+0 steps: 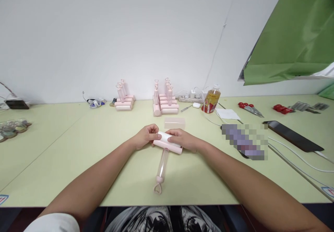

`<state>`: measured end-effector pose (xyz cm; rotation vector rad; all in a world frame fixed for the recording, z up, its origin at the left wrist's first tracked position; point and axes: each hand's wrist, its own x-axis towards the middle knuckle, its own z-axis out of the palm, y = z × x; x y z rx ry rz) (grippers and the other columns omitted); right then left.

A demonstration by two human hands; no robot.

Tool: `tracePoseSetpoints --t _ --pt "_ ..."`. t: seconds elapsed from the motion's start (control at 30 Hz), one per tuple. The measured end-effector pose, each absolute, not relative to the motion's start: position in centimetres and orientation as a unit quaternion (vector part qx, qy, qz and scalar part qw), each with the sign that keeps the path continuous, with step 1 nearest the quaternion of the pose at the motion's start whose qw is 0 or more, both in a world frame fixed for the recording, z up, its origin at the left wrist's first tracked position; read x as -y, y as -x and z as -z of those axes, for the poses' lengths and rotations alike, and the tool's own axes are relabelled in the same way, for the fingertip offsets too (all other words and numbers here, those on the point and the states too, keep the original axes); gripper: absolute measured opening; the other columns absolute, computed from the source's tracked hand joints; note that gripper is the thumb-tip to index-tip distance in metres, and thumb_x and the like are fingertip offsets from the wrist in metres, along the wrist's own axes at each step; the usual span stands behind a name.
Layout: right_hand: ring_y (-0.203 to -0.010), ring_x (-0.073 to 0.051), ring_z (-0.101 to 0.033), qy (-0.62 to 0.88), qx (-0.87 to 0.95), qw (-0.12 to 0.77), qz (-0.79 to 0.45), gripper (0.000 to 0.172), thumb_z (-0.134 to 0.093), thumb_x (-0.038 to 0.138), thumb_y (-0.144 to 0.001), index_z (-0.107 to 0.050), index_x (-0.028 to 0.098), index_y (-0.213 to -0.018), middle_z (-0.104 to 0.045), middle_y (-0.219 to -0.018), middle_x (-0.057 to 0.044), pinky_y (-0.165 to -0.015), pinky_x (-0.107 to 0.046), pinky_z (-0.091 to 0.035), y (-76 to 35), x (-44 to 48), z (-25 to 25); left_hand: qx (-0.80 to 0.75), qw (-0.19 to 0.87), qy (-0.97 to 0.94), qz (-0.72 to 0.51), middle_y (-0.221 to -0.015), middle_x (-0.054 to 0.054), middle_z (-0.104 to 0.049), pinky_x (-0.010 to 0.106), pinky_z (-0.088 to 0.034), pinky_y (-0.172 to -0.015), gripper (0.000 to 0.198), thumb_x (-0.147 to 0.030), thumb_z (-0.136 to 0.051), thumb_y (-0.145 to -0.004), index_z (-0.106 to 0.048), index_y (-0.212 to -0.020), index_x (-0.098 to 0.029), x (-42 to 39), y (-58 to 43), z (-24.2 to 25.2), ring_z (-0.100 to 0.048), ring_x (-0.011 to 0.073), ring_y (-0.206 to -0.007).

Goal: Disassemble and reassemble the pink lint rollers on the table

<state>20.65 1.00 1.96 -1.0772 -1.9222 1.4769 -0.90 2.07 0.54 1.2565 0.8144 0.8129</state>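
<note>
A pink lint roller (168, 146) with a white roll (164, 136) lies across the middle of the table in front of me. My left hand (146, 136) pinches the left end of the white roll, thumb on top. Over its right part, my right hand (184, 140) is closed with the thumb pressed on the white surface. The clear pink handle (162, 164) points toward me and ends in a heart-shaped loop (157, 188). Just behind my hands rests a translucent pink cover (174, 123). Fingers hide part of the roll's far side.
More pink lint rollers stand in groups near the wall, at left (124, 103) and centre (167, 106). Right of them are a power strip (184, 99), a drink bottle (211, 100), red-handled tools (249, 107), a black phone (293, 135) and white cables.
</note>
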Motion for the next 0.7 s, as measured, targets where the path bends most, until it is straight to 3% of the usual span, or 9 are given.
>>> tracePoseSetpoints --t 0.17,0.5,0.7 --pt "-0.088 -0.02 -0.059 0.393 0.714 0.261 -0.517 0.034 -0.064 0.033 -0.078 -0.067 0.016 -0.108 -0.067 -0.101 -0.005 -0.071 -0.028 -0.044 -20.5 -1.0 -1.7 -0.356 0.673 -0.543 -0.356 -0.055 -0.007 -0.048 0.018 -0.031 -0.037 0.042 -0.033 -0.084 -0.058 -0.048 -0.073 -0.019 -2.0 0.7 -0.7 -0.044 0.0051 -0.038" --pt "-0.067 -0.015 -0.055 0.404 0.669 0.327 -0.531 0.039 -0.066 0.045 -0.074 -0.071 0.012 -0.094 -0.068 -0.082 -0.004 -0.058 -0.025 -0.038 -19.5 -1.2 -0.9 -0.359 0.684 -0.53 -0.351 -0.051 -0.007 -0.047 0.017 -0.026 -0.034 0.044 -0.037 -0.084 -0.058 -0.046 -0.07 -0.019 -2.7 1.0 -1.5 -0.04 0.0047 -0.036" --pt "-0.078 -0.019 -0.061 0.442 0.68 0.34 -0.476 0.036 -0.062 0.04 -0.08 -0.072 0.014 -0.102 -0.071 -0.09 -0.004 -0.068 -0.027 -0.044 -19.4 -1.3 -0.8 -0.405 0.612 -0.574 -0.363 -0.047 -0.006 -0.048 0.018 -0.028 -0.032 0.044 -0.045 -0.08 -0.062 -0.045 -0.061 -0.017 -3.2 0.9 -1.1 -0.04 0.0051 -0.033"
